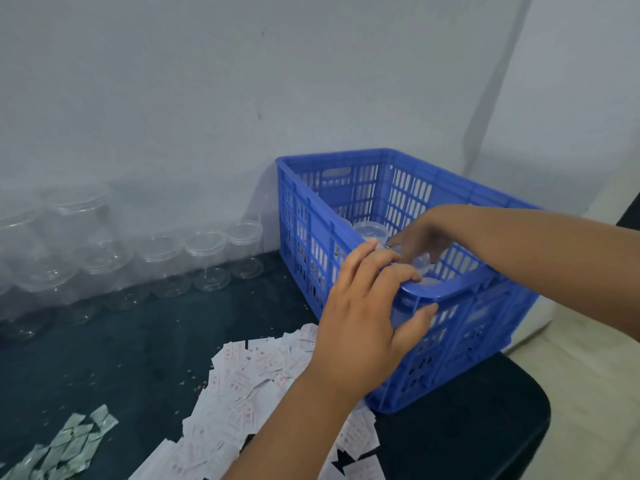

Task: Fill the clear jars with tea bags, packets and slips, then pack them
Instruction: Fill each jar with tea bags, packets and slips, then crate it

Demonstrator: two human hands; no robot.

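A blue slatted crate (408, 188) stands on the dark table against the wall. My left hand (363, 306) grips its near rim, fingers over the top and thumb on the outer wall. My right hand (426, 237) reaches down inside the crate, with its fingertips curled round the lid of a clear jar (420, 263). Another lidded clear jar (370, 230) stands behind it in the crate. White printed slips (249, 382) lie heaped in front of the crate. Greenish packets (72, 441) lie at the bottom left.
Several empty clear lidded jars (204, 251) line the wall on the left, some of them stacked. The dark table top (121, 358) carries small crumbs. Its rounded edge (540, 410) falls off at the right, with pale floor beyond.
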